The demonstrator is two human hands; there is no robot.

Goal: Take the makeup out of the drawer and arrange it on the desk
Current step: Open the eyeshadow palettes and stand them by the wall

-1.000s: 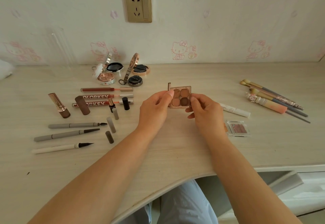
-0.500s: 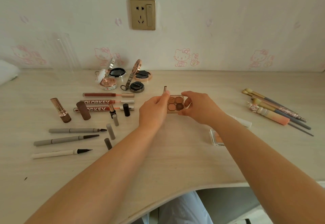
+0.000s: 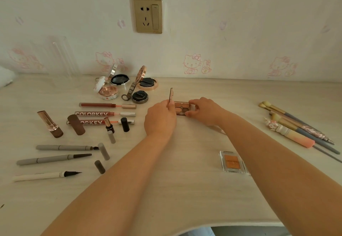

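A small four-pan eyeshadow palette (image 3: 181, 107) with brown shades sits low on the pale wooden desk (image 3: 175, 189), its lid standing upright. My left hand (image 3: 160, 120) pinches the lid at the palette's left side. My right hand (image 3: 204, 110) grips the palette's right end. A clear-cased orange blush (image 3: 232, 161) lies nearer me, beside my right forearm. Open round compacts (image 3: 127, 87) stand at the back left of the palette.
Lip glosses (image 3: 103, 114), lipsticks (image 3: 50, 124), loose caps and eyeliner pens (image 3: 53, 158) fill the left of the desk. Makeup brushes (image 3: 296, 130) lie at the right. A gold wall socket (image 3: 148, 15) is above. The desk's front edge curves near my lap.
Both hands carried the palette away from me and lowered it toward the desk. The view tilted up, so the drawer at lower right is out of frame.
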